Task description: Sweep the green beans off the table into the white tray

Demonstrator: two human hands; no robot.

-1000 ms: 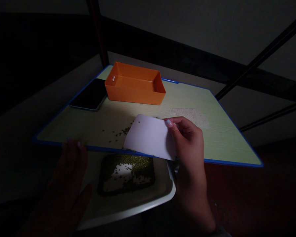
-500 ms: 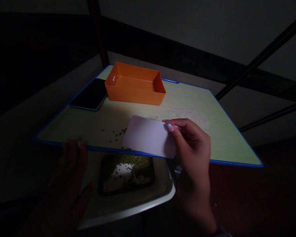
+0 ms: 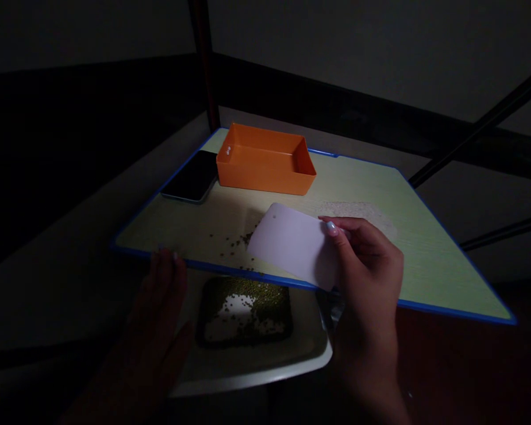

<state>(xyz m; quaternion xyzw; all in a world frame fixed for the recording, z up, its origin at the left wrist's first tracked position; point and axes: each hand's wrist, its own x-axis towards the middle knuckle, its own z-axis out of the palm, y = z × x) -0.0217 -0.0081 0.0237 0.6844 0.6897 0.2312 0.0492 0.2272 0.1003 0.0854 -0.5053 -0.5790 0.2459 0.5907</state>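
Tray (image 3: 256, 376) below the board's (image 3: 446, 260) near edge, beans (image 3: 269, 298) inside. Left hand (image 3: 159, 310): dim, fingers extended, nothing visible in grasp; edge contact unclear. Right hand (image 3: 371, 265): thumb and fingers pinch card's (image 3: 292, 242) right end. Card tilted at near edge; probably light, springy, easily creased; end grip suits. Loose beans (image 3: 248, 237) alongside likely roll. Most room rightward; tablet (image 3: 190, 177), box (image 3: 265, 180) limit far left.

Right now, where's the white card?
Head view, just right of centre: the white card is in the right hand, at the table's near edge, in front of the orange box.
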